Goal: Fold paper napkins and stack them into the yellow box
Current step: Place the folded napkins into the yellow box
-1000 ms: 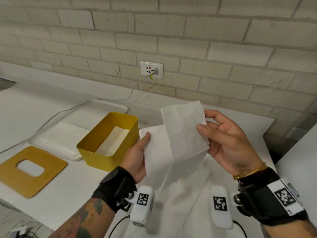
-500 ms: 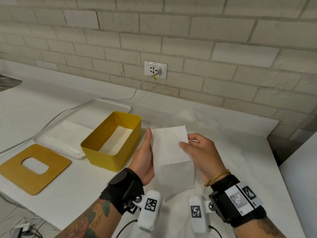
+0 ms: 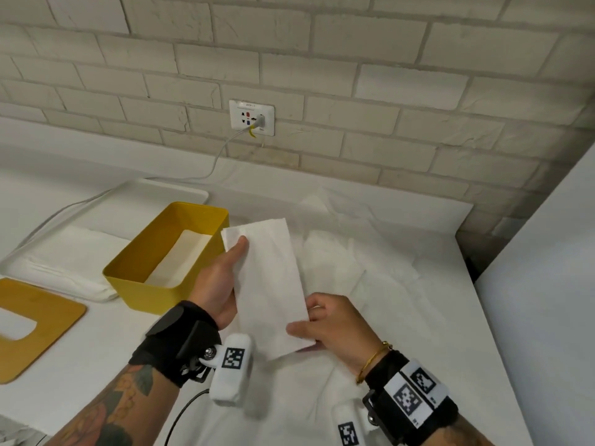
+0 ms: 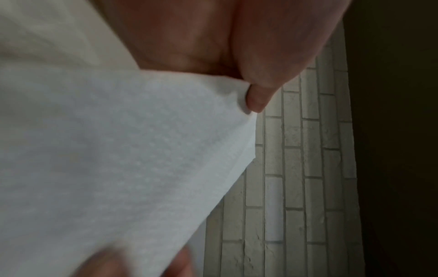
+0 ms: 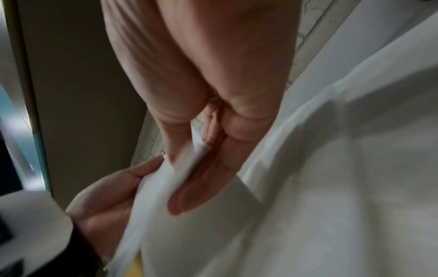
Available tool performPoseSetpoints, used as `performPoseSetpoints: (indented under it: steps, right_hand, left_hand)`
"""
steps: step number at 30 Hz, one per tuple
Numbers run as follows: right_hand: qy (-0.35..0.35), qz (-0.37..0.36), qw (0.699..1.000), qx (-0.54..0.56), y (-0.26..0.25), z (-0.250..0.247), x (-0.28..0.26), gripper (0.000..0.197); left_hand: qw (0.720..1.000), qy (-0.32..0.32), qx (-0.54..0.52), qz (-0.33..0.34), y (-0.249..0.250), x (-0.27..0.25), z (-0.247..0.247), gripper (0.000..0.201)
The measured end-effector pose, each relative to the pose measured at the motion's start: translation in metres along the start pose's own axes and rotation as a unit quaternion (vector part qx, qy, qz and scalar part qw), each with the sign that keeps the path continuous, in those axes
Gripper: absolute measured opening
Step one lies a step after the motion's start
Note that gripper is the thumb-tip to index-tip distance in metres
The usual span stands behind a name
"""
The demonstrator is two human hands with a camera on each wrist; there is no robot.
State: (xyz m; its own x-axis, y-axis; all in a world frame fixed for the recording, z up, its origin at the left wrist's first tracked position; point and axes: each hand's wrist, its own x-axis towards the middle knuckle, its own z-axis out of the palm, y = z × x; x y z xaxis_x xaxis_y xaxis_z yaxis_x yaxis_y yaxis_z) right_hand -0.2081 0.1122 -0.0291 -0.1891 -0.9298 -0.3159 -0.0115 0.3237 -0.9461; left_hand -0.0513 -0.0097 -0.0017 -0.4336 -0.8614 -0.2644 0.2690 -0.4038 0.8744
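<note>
Napkin: a long white folded strip of soft, dimpled paper, the napkin [image 3: 269, 284] is held up over the table, just right of the box.
Left hand: the left hand [image 3: 222, 281] grips the napkin's far left edge, thumb on top near the corner.
Right hand: the right hand [image 3: 335, 326] pinches the napkin's near right corner between thumb and fingers.
Box: the box [image 3: 145, 286] is yellow, open on top, with straight smooth walls. A flat white napkin lies at its bottom.
Table: the table [image 3: 444, 317] is white, with a crinkled white sheet [image 3: 370, 268] spread under the hands.
Tray: a white tray [image 3: 180, 191] with round corners sits behind the box, with a soft pile of white paper [image 3: 64, 255] in it.
Lid: a flat wooden lid [image 3: 58, 317] with a rounded hole lies at the left.
Wall: pale bricks, with a socket [image 3: 251, 117] and a grey cord.
Head view only: the box, tray, lid and socket.
Left wrist view only: the tiny bumps in the paper, close up, and the thumb tip [image 4: 258, 101] pressing its edge.
Right wrist view only: the napkin's thin folded edge [image 5: 189, 165] squeezed between the fingers [image 5: 203, 183].
</note>
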Motion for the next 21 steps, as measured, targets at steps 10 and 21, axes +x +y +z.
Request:
performPoseSetpoints:
  steps: [10, 21]
  right_hand:
    - [0.222, 0.070, 0.972, 0.034, -0.009, -0.083, 0.009, 0.022]
    - [0.297, 0.004, 0.955, 0.021, -0.004, -0.079, 0.058, 0.014]
  left_hand:
    - [0.999, 0.016, -0.038, -0.010, -0.007, -0.003, -0.013, 0.034]
    - [0.999, 0.031, -0.031, -0.010, -0.005, -0.009, -0.018, 0.032]
